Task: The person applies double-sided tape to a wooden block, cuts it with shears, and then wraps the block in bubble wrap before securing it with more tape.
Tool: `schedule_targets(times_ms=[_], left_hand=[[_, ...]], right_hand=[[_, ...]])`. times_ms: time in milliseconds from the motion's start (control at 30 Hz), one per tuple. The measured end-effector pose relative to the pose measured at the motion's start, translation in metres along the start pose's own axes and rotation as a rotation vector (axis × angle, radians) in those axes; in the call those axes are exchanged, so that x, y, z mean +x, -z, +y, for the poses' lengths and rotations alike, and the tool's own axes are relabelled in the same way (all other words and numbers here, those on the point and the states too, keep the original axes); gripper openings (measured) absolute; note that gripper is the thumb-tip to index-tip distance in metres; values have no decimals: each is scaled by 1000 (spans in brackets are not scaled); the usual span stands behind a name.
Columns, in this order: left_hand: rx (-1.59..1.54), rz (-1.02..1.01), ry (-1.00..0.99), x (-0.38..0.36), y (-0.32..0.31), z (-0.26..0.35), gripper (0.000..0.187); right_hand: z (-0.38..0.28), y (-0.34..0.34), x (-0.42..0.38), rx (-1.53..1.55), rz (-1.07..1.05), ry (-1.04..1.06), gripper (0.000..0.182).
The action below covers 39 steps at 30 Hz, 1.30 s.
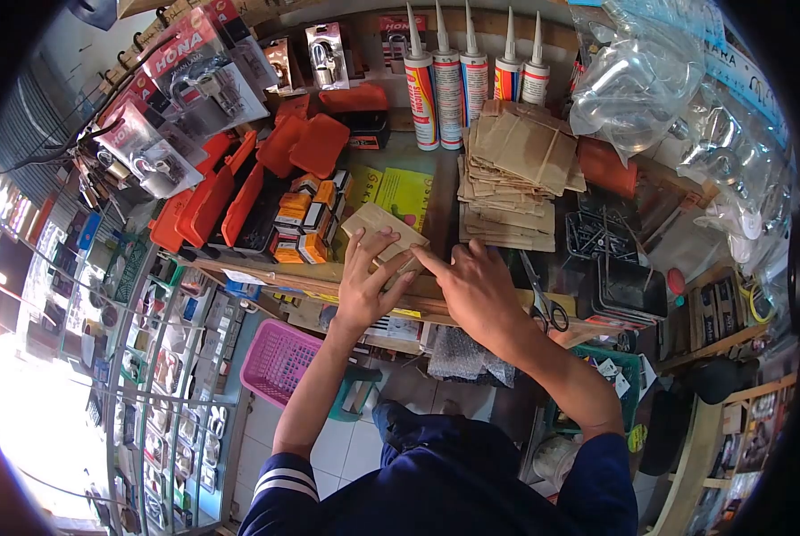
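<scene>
A flat, folded piece of brown cardboard lies at the front of the counter, partly over a yellow-green printed sheet. My left hand rests on it with fingers spread, pressing it down. From the right, my right hand reaches in, its index finger stretched out to the cardboard's right edge and the other fingers loosely bent. Just behind my right hand stands a stack of similar brown cardboard pieces. Scissors with dark handles lie to the right of that hand, near the counter edge.
Sealant tubes stand at the back. Small orange boxes and red-lidded cases fill the left side. A black tray of screws sits right. Below are a pink basket and a glass display case.
</scene>
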State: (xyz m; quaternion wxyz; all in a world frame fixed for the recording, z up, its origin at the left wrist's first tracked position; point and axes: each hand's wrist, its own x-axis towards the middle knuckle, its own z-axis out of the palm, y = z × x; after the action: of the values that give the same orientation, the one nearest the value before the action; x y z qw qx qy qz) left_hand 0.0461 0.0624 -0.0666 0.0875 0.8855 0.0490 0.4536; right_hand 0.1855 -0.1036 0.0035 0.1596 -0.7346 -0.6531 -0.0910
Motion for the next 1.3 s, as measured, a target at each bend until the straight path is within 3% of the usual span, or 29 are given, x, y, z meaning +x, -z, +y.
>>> schedule_targets(times_ms=[167,1300], left_hand=[[-2,6,1,0,0,-1,38],[32,-82,19,12,5,5,31]], right_hand=[[-6,-2,-2,-149,99,-27,57],[5,-10,-1,-135,143,-53,54]])
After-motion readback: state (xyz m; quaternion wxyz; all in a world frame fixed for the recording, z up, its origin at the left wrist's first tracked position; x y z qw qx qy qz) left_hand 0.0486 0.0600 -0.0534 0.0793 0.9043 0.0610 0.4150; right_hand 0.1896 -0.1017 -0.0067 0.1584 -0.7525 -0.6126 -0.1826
